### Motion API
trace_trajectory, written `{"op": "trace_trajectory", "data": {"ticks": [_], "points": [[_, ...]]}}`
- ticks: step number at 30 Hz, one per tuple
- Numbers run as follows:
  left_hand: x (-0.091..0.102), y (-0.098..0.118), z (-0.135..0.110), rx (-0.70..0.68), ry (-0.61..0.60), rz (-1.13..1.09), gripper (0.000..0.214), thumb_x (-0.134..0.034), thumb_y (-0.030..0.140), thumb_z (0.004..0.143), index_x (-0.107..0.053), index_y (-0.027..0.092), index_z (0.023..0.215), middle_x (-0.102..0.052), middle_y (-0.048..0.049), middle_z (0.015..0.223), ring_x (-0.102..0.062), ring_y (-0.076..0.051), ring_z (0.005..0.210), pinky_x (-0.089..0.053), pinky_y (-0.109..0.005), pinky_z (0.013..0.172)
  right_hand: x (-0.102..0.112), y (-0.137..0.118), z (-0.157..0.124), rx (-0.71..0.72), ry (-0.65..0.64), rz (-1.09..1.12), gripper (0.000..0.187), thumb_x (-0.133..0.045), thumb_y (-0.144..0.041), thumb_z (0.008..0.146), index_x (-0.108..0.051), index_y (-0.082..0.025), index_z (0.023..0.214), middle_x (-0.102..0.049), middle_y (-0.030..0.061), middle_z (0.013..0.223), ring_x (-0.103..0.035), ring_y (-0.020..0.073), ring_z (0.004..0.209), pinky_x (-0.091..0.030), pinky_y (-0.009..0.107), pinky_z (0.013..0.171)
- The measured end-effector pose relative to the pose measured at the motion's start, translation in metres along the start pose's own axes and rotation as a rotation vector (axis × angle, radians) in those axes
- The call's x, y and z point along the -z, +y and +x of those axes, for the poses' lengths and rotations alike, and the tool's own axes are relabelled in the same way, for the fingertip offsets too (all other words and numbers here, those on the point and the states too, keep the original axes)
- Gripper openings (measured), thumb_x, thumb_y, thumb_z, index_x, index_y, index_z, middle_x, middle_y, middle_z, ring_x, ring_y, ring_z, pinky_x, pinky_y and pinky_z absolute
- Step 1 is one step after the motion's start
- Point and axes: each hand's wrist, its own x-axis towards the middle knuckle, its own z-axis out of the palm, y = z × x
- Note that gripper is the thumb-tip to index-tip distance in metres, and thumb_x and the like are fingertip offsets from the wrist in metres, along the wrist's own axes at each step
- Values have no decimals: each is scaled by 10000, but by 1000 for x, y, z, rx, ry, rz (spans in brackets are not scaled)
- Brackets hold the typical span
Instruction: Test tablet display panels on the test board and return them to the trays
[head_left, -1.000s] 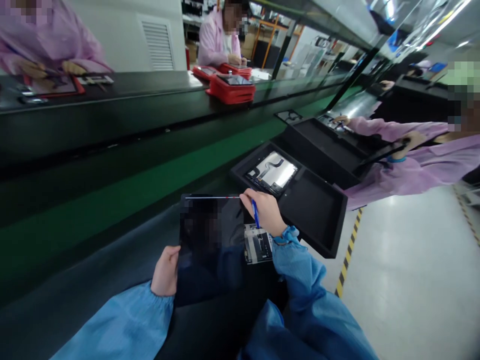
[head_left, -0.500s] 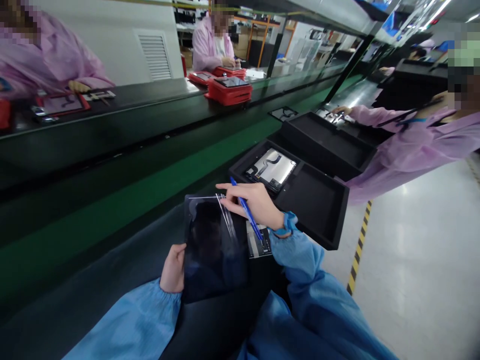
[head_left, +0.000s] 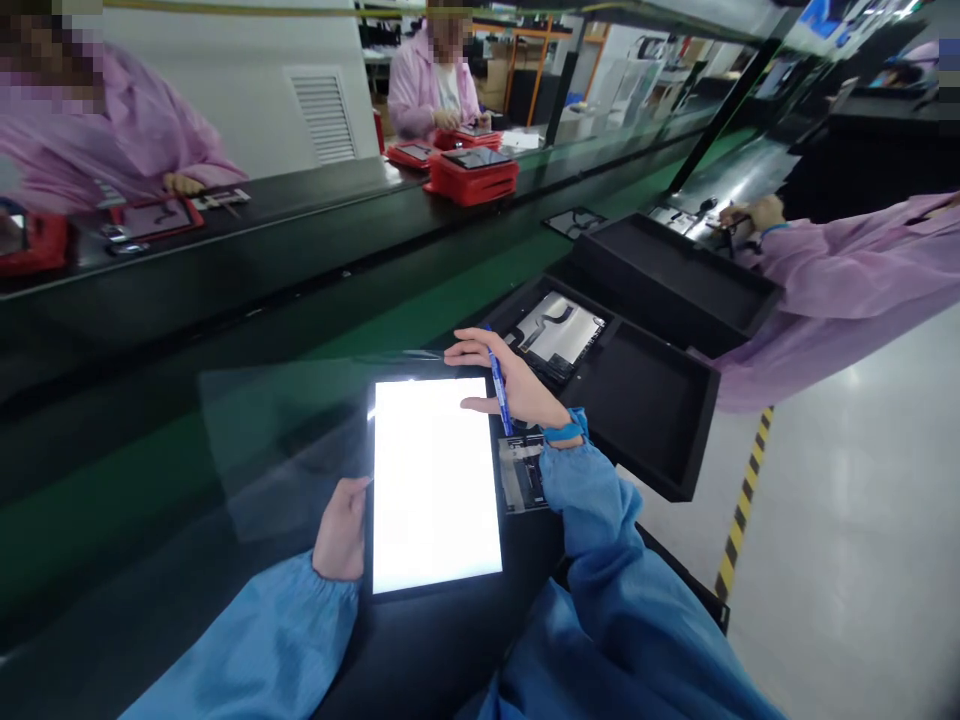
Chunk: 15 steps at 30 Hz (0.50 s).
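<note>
A tablet screen (head_left: 437, 490), lit bright white with a dark border, lies in front of me. My left hand (head_left: 341, 530) is closed on its left edge, the fingertips hidden beneath. Above the top right corner is my right hand (head_left: 517, 388), a blue pen (head_left: 500, 395) tucked between its fingers. Its thumb lies over the lit area, and the other fingers stretch past the top edge. A clear film (head_left: 277, 440) spreads left from the screen; whether either hand grips it I cannot tell. Right of the screen lies a flat part with grey and black areas (head_left: 523, 475).
A black tray (head_left: 649, 420) at the right holds a silver-backed display panel (head_left: 559, 330). Another black tray (head_left: 682, 275) stands behind it. A co-worker's pink sleeve (head_left: 840, 265) is beyond. Across the green belt (head_left: 97, 440) are red tablet holders (head_left: 472, 180) and two people in pink.
The screen has turned from dark to bright white. The clear film now extends out to the left. My right hand has moved slightly up and right with the pen.
</note>
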Motion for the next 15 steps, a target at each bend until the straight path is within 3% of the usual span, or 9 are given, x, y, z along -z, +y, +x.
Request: {"op": "trace_trajectory", "data": {"ticks": [3,7,11,13,15], "points": [[-7,11,-5,-76,94,62,173,-617,47,739,-610,155,604,-569,20,572,-540,-111,519,-451,-169,460,1,10,-1,-50,9,54,806,-823,-356,792,-355,-221,1434,-548,121,1307,-587,262,1248,-470,465,1127],[-18,25,-16,-117,140,84,343,-512,-61,810,-619,152,564,-587,17,580,-544,-82,553,-459,-114,521,-12,26,2,-86,182,234,675,-707,-501,881,-363,-218,1388,-601,119,1221,-634,260,1175,-504,461,1084],[-19,32,-18,216,11,-101,348,-475,78,926,-618,155,618,-591,-6,559,-555,-112,485,-455,-165,444,-28,45,3,-134,310,254,543,-595,-551,944,-423,-207,1326,-640,104,1148,-663,239,1116,-509,440,1065],[-16,33,-16,399,-79,-175,405,-414,180,981,-620,143,635,-576,-28,520,-540,-135,420,-435,-203,384,-34,55,2,-187,308,224,540,-594,-568,940,-438,-205,1308,-648,93,1122,-674,227,1090,-515,424,1058],[-12,34,-13,472,-135,-203,436,-369,222,1000,-639,125,671,-589,-43,511,-550,-150,394,-450,-224,378,-38,66,0,-236,283,197,560,-593,-590,931,-443,-196,1301,-653,91,1103,-683,223,1069,-523,415,1045]]}}
